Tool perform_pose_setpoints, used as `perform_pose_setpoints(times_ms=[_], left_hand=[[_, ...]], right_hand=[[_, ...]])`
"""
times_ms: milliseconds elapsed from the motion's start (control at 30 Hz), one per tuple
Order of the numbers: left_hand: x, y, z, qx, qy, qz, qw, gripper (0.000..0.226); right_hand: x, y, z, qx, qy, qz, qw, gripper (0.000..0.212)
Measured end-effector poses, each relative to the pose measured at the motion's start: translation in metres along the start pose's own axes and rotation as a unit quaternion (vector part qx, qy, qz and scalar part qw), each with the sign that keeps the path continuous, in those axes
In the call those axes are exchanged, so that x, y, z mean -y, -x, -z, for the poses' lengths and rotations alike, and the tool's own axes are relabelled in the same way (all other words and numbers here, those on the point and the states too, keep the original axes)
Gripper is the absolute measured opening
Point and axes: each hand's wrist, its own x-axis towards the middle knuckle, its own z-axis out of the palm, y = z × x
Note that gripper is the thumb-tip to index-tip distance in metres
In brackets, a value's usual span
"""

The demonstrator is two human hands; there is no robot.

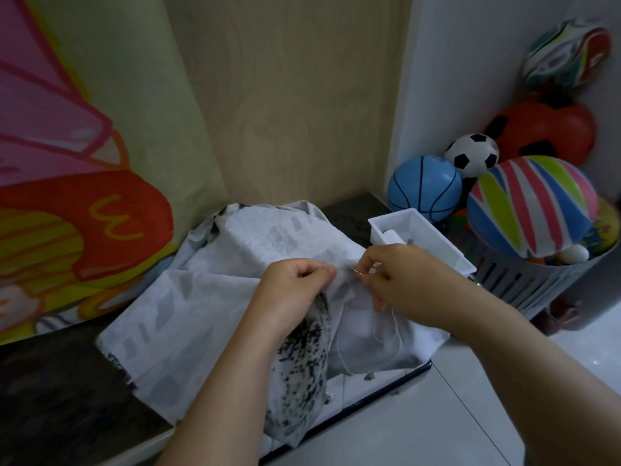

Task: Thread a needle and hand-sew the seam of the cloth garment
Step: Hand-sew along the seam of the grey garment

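Observation:
A pale grey-white cloth garment point(215, 297) with black speckled parts lies bunched on a dark counter point(60, 381). My left hand point(295, 284) pinches a fold of the cloth at its raised seam. Just to the right, my right hand point(400, 280) pinches a thin metal needle point(355, 271) whose tip points left into that fold. A white thread point(393, 326) trails from under my right hand and loops down over the cloth.
A white plastic tray point(433, 237) holding a white thread spool point(391, 235) stands behind my right hand. A grey slatted basket point(524, 280) full of coloured balls sits at the right. A colourful printed hanging point(67, 196) covers the wall at the left.

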Motion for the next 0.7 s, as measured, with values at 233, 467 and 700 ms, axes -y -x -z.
perform_pose_setpoints(times_ms=[233, 467, 700], left_hand=[[-0.0007, -0.0002, 0.0006, -0.005, -0.013, 0.0, 1.0, 0.014], [-0.0017, 0.0006, 0.0008, -0.004, -0.025, -0.018, 1.0, 0.013], [-0.0028, 0.0031, -0.0019, -0.026, -0.104, -0.1, 0.989, 0.016]], right_hand=[[-0.0001, 0.0021, 0.0013, 0.014, -0.019, 0.014, 1.0, 0.015], [-0.0013, -0.0002, -0.0006, 0.016, -0.02, 0.005, 1.0, 0.016], [0.0017, -0.0005, -0.0021, 0.011, -0.006, 0.001, 1.0, 0.016]])
